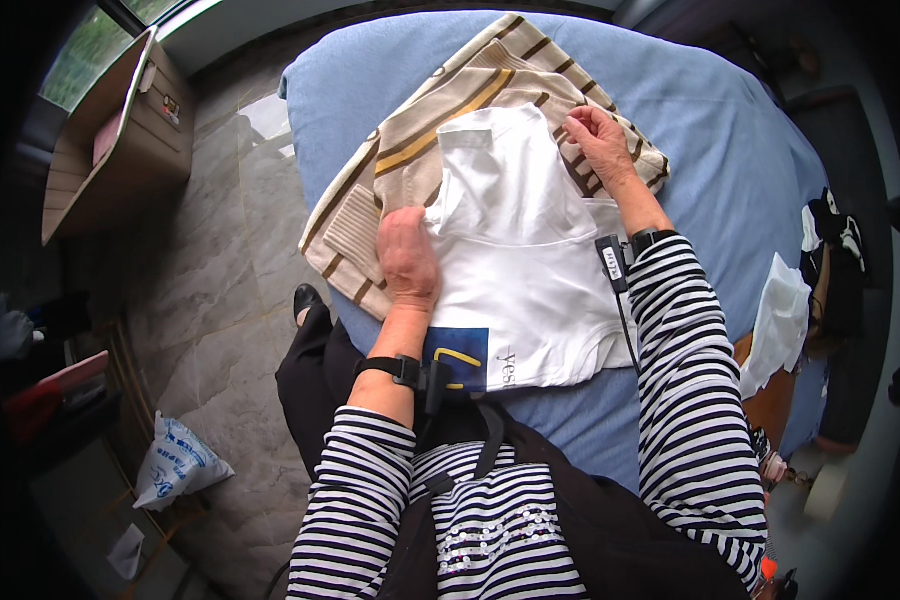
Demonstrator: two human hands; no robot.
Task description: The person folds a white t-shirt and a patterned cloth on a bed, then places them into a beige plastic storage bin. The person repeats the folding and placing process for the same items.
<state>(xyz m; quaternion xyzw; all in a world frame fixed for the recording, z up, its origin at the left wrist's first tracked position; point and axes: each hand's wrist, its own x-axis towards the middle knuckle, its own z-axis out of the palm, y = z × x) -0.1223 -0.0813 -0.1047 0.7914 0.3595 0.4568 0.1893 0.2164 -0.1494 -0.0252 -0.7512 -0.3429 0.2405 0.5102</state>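
Note:
A white shirt lies partly folded on the bed, a dark blue patch with a yellow mark at its near end. Under its far part rests a beige knitted sweater with brown and yellow stripes. At the shirt's left edge my left hand is closed, a bit of white cloth at its fingertips. My right hand hovers over the striped knit, just right of the shirt's far part. Its fingers are loosely bent and slightly apart, with no cloth seen between them.
A blue sheet covers the bed. A tan fabric bin stands on the grey tiled floor by the window. A white and blue plastic bag lies at lower left. White cloth or paper hangs at the bed's right side.

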